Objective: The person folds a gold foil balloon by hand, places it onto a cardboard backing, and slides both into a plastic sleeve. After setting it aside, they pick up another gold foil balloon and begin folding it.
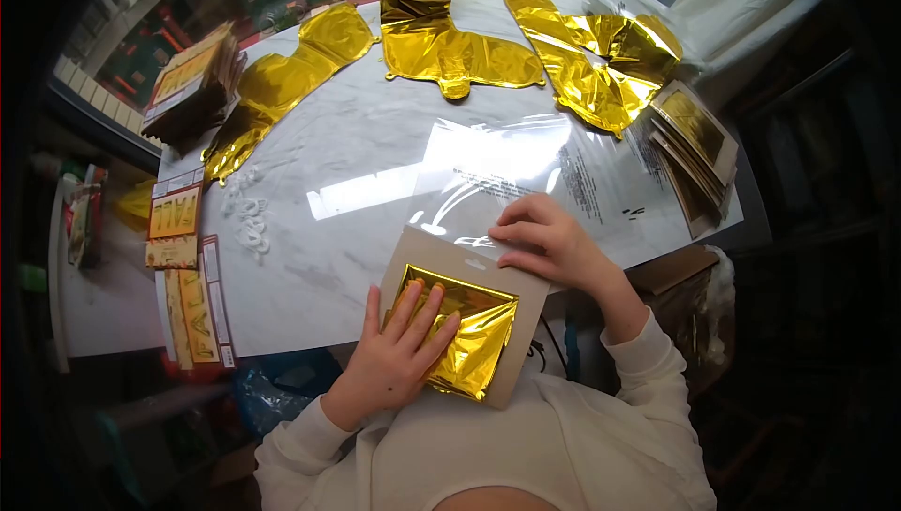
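Some foil [479, 347] sits under our spread left hand [399, 361]; our right hand [560, 244], half-curled (can't tell if pinching), is nearer the sleeve [521, 159] beyond the card [434, 253].

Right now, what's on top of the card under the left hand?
Folded gold foil lies on the card, the left hand over part of it. Foil beneath that hand, and card beneath the foil, can't be seen.

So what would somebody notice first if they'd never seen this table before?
Probably the shiny gold foil shapes spread along the far side of the table. Next, perhaps, the folded gold foil on a card at the near edge, under the left hand.
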Tool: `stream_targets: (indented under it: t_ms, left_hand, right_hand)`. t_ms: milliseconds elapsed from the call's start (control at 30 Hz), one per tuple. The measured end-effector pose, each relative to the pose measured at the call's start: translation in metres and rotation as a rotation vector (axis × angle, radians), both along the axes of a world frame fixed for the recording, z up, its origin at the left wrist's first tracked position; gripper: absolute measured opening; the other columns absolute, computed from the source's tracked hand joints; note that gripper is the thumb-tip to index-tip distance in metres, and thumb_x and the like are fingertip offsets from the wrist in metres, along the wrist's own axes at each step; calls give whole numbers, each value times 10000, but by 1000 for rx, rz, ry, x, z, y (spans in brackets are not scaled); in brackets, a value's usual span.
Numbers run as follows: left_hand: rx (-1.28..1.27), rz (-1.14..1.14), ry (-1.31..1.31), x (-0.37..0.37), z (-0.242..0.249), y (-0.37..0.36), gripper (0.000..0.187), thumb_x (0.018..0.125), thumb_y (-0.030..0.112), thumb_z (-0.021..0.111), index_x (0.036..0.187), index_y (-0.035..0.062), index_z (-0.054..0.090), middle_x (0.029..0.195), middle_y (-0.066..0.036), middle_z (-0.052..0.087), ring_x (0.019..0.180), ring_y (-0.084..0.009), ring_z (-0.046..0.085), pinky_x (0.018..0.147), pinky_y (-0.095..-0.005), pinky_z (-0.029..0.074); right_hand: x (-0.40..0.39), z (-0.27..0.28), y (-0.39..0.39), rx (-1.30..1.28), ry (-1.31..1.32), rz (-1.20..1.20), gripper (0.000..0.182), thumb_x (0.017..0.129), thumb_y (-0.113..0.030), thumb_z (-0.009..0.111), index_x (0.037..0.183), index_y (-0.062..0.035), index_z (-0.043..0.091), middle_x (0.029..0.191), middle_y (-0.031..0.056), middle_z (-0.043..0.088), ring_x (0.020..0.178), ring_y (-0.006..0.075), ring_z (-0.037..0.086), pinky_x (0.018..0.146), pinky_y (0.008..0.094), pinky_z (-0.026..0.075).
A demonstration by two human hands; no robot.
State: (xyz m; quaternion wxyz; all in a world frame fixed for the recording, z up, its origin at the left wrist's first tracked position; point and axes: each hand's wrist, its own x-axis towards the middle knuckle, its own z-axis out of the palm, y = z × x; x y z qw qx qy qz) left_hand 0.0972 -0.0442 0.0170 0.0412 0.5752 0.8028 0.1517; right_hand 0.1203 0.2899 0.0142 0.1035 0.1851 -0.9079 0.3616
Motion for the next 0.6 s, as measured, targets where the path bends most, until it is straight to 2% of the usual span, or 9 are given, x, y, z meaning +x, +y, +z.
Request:
stream_targets:
  t_ms: [67,200,400,467,600]
  left_hand:
    - [-28,0,29,0,-1,0,561,1001,297,640,1516,94,547,1638,-239,423,1556,-447,333,1172,-789,170]
    - [-22,2,34,0,-3,0,566,999,298,640,1518,93,546,1636,-239,426,1557,-446,332,1173,-786,178]
    - [-2,28,68,3,-8,2,566,992,299,645,1513,99,552,1636,-244,425,1550,-452,344,1173,-779,191]
    - [29,49,68,4,-9,4,547,976,240,656,1492,79,574,1625,-265,429,1536,-475,354,1199,-763,160]
    - [33,58,68,5,-10,5,548,972,243,662,1487,77,580,1624,-265,431,1537,-472,355,1202,-756,164]
  right_hand:
    - [0,-1,0,14,10,-2,365,848,-198,866,1172,-70,760,1124,96,665,1018,287,643,854,379,537]
    - [-2,0,-3,93,92,0,324,868,-186,845,1164,-80,765,1041,89,672,960,291,653,817,379,532]
    - [0,3,-6,375,226,5,327,879,-133,770,1205,-137,744,953,48,678,832,259,671,735,379,542]
    - [-2,11,-6,497,281,70,369,859,-137,722,1227,-154,710,921,27,656,801,224,667,698,354,544]
    - [-6,26,-10,566,310,168,348,842,-164,689,1189,-146,690,893,20,610,789,202,655,679,333,538]
